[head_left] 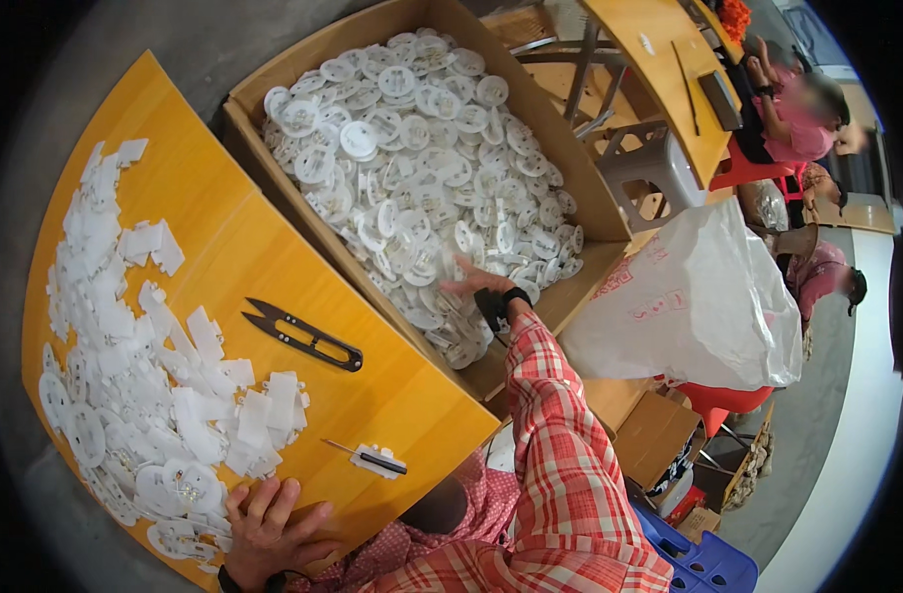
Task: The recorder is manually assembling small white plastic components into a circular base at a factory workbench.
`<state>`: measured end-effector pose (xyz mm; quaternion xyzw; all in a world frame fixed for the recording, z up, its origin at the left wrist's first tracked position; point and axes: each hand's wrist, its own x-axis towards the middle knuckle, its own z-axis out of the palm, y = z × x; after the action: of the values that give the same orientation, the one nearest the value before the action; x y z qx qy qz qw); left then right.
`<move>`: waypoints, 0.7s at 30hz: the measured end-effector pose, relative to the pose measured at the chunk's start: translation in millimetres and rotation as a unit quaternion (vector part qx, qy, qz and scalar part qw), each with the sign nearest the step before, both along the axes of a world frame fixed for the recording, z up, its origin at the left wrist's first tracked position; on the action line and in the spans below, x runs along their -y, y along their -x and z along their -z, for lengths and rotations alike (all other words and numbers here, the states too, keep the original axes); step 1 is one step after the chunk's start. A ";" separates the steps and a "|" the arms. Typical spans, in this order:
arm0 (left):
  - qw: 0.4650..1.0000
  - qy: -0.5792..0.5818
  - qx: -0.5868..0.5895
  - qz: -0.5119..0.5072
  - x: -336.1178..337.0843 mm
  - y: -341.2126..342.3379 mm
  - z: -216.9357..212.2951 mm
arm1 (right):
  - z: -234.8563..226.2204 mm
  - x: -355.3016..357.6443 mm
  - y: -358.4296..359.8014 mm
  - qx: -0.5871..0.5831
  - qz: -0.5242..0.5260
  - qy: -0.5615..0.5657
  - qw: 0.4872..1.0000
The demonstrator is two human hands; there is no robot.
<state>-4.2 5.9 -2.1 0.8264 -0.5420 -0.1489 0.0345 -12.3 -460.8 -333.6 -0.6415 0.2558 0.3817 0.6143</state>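
My left hand (271,529) rests on the yellow table (209,203) with its fingers spread, touching the edge of a pile of white plastic parts. Round white plastic discs (86,435) lie at that pile's near end; flat rectangular white pieces (96,267) make up the far end. Over the large cardboard box (323,247) my right hand (468,281) reaches, fingers apart and nothing visible in them. Many round white discs (397,84) fill this box. Black thread snips (305,334) lie on the table, and nearer me a thin black-handled pick (377,461) sits on a small white piece.
A large white plastic bag (689,296) stands right of the box. Behind it are a grey stool (659,163) and another yellow table (669,59). Several people in pink (802,124) sit farther right. A blue plastic stool (713,568) is at the lower right.
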 end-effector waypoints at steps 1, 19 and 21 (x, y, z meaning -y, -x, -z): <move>1.000 0.009 0.002 -0.005 3.1 -0.7 -2.4 | 4.3 4.9 4.1 0.023 -0.035 0.021 0.999; 0.999 0.032 0.004 0.000 0.3 -1.1 7.9 | 20.5 -12.8 1.0 0.128 -0.011 0.035 0.991; 1.000 0.029 0.001 0.001 0.3 -1.6 7.4 | 23.3 -14.3 -1.1 0.115 -0.052 0.073 0.989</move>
<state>-2.6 5.6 -9.5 0.8248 -0.5466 -0.1325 0.0580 -11.2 -446.6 -356.8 -0.7369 0.1770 0.3173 0.5700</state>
